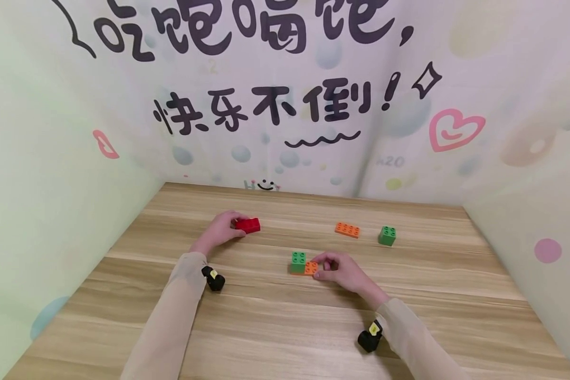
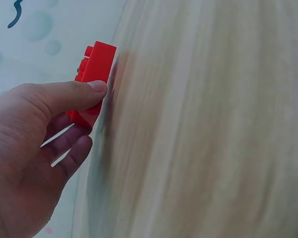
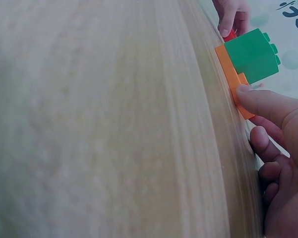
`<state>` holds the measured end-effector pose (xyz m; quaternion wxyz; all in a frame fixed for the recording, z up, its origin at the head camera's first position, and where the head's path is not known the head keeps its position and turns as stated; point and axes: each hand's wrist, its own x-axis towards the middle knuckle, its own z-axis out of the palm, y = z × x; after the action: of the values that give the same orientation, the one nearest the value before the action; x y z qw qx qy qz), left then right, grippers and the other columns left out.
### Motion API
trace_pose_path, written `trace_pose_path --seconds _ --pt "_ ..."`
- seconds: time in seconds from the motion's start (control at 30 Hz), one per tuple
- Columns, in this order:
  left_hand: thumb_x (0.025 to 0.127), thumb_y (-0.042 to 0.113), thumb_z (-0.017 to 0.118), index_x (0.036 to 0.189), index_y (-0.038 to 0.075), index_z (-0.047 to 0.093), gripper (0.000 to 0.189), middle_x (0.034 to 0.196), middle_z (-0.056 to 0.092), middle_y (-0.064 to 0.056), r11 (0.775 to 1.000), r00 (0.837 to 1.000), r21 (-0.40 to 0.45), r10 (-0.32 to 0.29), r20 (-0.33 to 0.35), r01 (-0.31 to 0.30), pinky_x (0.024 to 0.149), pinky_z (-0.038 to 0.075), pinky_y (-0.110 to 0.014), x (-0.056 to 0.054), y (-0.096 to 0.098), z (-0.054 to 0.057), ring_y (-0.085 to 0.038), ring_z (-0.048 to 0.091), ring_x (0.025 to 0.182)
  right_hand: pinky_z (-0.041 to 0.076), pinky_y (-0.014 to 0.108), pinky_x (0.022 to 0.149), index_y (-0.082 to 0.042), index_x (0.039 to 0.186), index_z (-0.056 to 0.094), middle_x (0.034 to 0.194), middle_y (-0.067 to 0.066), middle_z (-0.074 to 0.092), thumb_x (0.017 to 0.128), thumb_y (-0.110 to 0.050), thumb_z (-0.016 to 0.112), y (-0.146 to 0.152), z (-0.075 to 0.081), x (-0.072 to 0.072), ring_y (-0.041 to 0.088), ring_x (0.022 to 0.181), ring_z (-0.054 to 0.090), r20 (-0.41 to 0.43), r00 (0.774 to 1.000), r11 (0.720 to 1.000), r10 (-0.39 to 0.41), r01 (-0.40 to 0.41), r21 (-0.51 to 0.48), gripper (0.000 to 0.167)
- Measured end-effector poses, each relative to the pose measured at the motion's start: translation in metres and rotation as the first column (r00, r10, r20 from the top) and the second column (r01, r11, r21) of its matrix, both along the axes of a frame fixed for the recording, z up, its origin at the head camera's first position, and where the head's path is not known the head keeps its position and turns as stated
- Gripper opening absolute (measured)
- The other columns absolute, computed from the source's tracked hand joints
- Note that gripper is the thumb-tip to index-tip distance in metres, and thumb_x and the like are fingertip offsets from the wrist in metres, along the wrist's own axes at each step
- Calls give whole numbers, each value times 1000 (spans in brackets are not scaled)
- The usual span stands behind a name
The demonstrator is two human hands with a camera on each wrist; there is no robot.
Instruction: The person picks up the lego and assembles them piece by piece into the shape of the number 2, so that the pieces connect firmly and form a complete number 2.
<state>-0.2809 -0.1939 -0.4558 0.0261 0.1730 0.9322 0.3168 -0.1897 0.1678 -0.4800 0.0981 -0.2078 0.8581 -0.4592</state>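
Note:
My left hand (image 1: 225, 228) pinches a red building brick (image 1: 248, 226) between thumb and fingers at the back left of the table. In the left wrist view the thumb lies across the side of the red brick (image 2: 100, 62), whose studs face left. Nearer the middle, my right hand (image 1: 341, 270) pinches the right end of a flat orange brick (image 1: 312, 268). A green brick (image 1: 298, 262) is stacked on that orange brick's left half. The right wrist view shows the thumb on the orange brick (image 3: 232, 74), with the green brick (image 3: 253, 55) beyond it.
Behind and right of the stack lie another flat orange brick (image 1: 347, 230) and a second green brick (image 1: 387, 236), apart from each other. The wooden table (image 1: 275, 327) meets a printed wall sheet (image 1: 266, 158) at its back edge.

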Motion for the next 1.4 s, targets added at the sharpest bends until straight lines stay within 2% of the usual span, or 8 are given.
trace_pose_path --seconds 0.27,0.5,0.7,0.87,1.17,1.4 --pt "86 6 73 128 6 64 43 123 62 -18 999 1000 43 -3 2 3 95 50 -47 1 1 8 -33 61 107 40 20 66 -11 115 70 81 0 55 86 -20 77 1 1 0 10 73 48 -10 1000 1000 3 -3 -6 32" --pt "88 9 73 129 9 65 42 121 62 -14 999 1000 29 -19 9 19 96 50 -46 2 4 14 -31 60 110 40 20 66 -10 115 70 81 1 56 85 -19 77 1 0 0 10 73 48 -12 1000 1000 0 0 -5 32" --pt "86 9 75 126 8 66 41 113 63 -12 999 998 14 -53 -17 53 93 49 -44 5 9 21 -29 60 105 40 20 66 -6 115 70 82 5 57 85 -18 78 2 2 2 12 73 48 -12 1000 1000 2 -2 -15 34" --pt "86 11 75 126 9 66 41 114 64 -11 997 997 -10 -73 -30 73 95 48 -46 5 14 26 -28 60 109 39 20 65 -4 115 69 82 8 57 85 -17 77 1 3 3 12 73 47 -19 1000 1000 4 -5 -30 33" --pt "88 10 74 127 10 65 41 117 63 -12 996 995 -25 -90 -48 89 101 46 -48 8 21 31 -30 58 112 40 20 66 -7 115 70 81 3 56 86 -19 77 2 1 1 10 72 48 -20 1000 1000 2 -2 -8 32" --pt "86 12 76 125 7 66 41 111 63 -12 994 989 -12 -109 -100 108 95 47 -46 14 26 33 -29 58 108 40 20 67 -11 115 70 81 1 56 86 -20 77 1 0 1 10 73 48 -5 1000 1000 -6 6 -1 31"
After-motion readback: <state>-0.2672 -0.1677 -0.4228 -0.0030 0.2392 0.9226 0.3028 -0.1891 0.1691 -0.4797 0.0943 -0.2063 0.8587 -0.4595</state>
